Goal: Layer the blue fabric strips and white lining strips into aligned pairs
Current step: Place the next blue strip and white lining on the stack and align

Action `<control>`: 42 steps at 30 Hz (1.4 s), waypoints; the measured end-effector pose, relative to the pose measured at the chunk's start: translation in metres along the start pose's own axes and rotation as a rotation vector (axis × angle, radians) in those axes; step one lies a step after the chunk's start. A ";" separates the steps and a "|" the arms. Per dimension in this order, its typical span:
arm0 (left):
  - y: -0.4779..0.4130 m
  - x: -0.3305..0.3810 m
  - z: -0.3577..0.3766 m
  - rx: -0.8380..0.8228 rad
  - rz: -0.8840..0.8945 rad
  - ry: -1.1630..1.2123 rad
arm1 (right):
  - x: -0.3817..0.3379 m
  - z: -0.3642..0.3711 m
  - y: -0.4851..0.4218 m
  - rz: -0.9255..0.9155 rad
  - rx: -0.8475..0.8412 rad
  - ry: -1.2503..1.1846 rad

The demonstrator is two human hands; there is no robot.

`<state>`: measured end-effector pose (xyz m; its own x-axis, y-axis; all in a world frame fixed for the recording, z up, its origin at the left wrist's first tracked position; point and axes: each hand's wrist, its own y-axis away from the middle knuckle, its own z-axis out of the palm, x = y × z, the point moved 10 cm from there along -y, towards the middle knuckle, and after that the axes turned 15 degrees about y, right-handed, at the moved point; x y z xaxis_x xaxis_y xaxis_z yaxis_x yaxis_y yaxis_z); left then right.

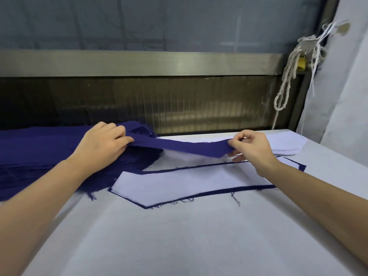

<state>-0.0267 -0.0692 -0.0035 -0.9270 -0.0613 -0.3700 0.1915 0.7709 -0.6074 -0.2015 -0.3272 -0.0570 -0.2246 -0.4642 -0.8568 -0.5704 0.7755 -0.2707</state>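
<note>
Both hands have the blue strip (187, 147) stretched in the air: left hand (101, 144) pinches its left end, right hand (253, 150) pinches the right end (fingers curled). It hangs just beyond the finished pair (191, 182) on the table (179, 236)

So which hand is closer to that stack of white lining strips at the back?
Right. The right hand sits just left of the white lining stack, pinching one end of the blue strip. The left hand holds the other end, far off over the blue fabric pile.
</note>
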 end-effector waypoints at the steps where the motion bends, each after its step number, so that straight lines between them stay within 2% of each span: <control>1: 0.001 0.002 0.000 -0.006 0.003 -0.009 | 0.005 -0.004 0.000 0.010 0.002 0.003; 6: 0.007 0.017 -0.006 0.010 0.039 -0.035 | 0.024 -0.026 0.000 0.037 0.056 0.050; 15: 0.030 0.059 -0.010 0.019 0.197 -0.038 | 0.025 -0.054 0.002 -0.087 0.170 0.391; 21: 0.039 0.055 -0.016 0.034 0.153 -0.071 | 0.031 -0.056 0.009 -0.114 0.063 0.698; 25: 0.044 0.041 -0.019 0.024 0.047 -0.103 | 0.029 -0.049 0.017 -0.248 -0.009 0.937; 31: 0.050 0.027 -0.025 0.029 -0.096 -0.121 | 0.030 -0.050 0.019 -0.245 -0.008 0.986; 42: 0.046 0.035 -0.026 0.077 -0.056 -0.108 | 0.027 -0.064 0.012 -0.228 0.112 0.929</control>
<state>-0.0592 -0.0194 -0.0258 -0.8977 -0.1733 -0.4050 0.1690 0.7135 -0.6799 -0.2653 -0.3577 -0.0556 -0.6810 -0.7251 -0.1019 -0.6100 0.6388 -0.4689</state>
